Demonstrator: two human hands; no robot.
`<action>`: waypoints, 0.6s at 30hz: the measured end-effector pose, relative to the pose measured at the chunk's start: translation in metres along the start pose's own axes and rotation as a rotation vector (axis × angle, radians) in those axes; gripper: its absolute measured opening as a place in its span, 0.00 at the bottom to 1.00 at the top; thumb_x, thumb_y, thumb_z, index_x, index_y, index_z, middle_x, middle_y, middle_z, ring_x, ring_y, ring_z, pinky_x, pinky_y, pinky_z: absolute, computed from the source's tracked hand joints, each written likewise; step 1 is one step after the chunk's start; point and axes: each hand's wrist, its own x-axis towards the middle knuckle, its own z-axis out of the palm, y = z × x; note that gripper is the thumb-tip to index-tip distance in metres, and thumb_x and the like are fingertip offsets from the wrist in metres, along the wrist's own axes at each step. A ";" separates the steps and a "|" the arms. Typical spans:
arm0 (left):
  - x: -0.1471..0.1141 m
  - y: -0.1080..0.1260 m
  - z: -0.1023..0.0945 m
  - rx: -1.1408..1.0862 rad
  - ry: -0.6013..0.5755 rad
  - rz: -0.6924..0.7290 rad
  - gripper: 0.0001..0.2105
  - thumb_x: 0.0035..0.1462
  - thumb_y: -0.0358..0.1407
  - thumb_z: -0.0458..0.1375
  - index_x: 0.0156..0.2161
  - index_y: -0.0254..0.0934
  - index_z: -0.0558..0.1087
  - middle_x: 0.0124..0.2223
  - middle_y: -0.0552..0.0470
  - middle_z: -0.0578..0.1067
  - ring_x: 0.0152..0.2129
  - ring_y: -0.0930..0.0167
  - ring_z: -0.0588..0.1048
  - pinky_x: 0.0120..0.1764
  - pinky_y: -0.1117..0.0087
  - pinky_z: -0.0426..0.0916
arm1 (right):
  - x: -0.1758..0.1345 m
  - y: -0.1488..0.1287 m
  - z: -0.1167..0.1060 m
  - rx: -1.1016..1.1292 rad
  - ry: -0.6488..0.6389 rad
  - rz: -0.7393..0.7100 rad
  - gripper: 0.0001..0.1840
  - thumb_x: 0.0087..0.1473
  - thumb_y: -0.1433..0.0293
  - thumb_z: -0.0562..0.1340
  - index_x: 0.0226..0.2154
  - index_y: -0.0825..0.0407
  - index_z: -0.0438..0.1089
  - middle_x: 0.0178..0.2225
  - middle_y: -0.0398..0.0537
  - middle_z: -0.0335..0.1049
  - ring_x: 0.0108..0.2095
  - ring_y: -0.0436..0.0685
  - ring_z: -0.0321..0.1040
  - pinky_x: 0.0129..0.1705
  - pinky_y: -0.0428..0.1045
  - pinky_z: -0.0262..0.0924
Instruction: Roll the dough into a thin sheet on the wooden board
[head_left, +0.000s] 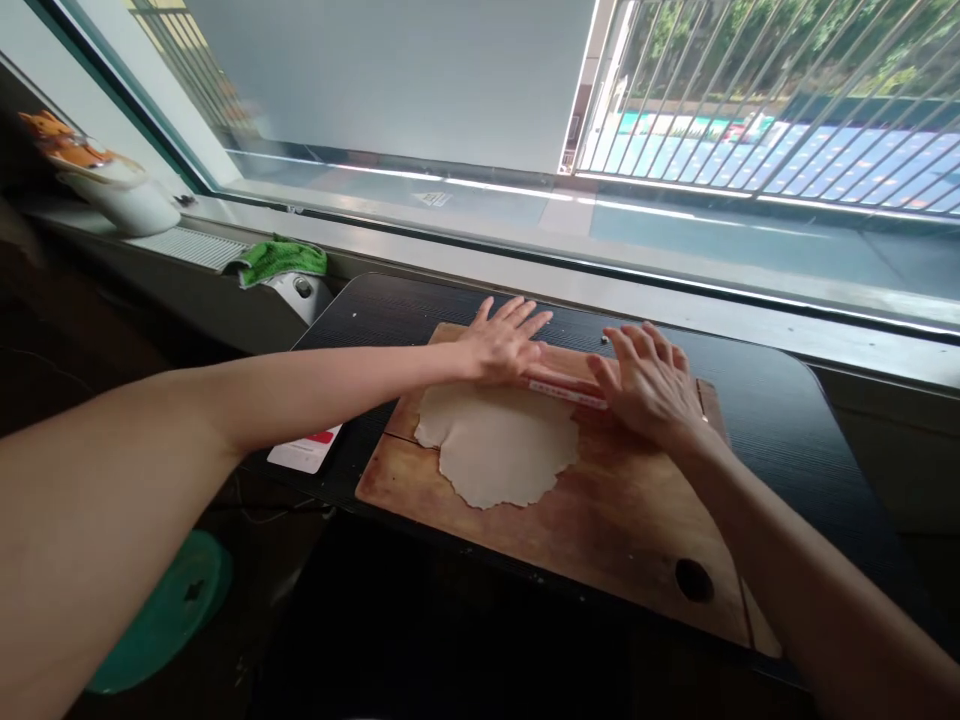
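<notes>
A thin sheet of dough (502, 450) with a ragged edge lies on a wooden board (592, 530). Across the dough's far edge rests a wooden rolling pin (564, 368) with a white and red label on its side. My left hand (504, 345) is flat over the pin's left end, fingers stretched and spread. Over the right end is my right hand (651, 385), palm down with its fingers extended, not wrapped round the wood. Both palms hide the pin's ends.
The board sits on a black table (757, 420) against a window sill. A white and red card or packet (306, 452) lies by the left forearm. Further left are a green cloth (283, 261) and a white pot (131, 200). Below stands a teal stool (169, 615).
</notes>
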 end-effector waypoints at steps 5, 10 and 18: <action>0.018 -0.004 -0.005 -0.010 -0.010 -0.124 0.30 0.70 0.46 0.37 0.73 0.39 0.47 0.75 0.45 0.47 0.71 0.61 0.43 0.68 0.45 0.38 | 0.020 0.002 -0.001 0.020 -0.107 0.157 0.36 0.66 0.51 0.43 0.66 0.51 0.58 0.67 0.59 0.58 0.68 0.70 0.49 0.64 0.68 0.52; -0.025 -0.001 0.006 -0.005 -0.028 0.094 0.29 0.69 0.46 0.39 0.72 0.41 0.51 0.73 0.46 0.52 0.71 0.60 0.48 0.68 0.45 0.38 | -0.034 -0.015 -0.005 0.002 -0.100 -0.001 0.35 0.66 0.52 0.40 0.66 0.50 0.59 0.67 0.55 0.59 0.68 0.67 0.48 0.65 0.65 0.51; 0.036 -0.004 -0.009 0.006 -0.025 -0.130 0.30 0.70 0.44 0.37 0.73 0.36 0.45 0.75 0.45 0.44 0.72 0.61 0.41 0.68 0.45 0.36 | 0.015 -0.002 -0.003 0.048 -0.103 0.193 0.37 0.66 0.52 0.40 0.68 0.55 0.55 0.69 0.62 0.52 0.70 0.71 0.44 0.65 0.69 0.48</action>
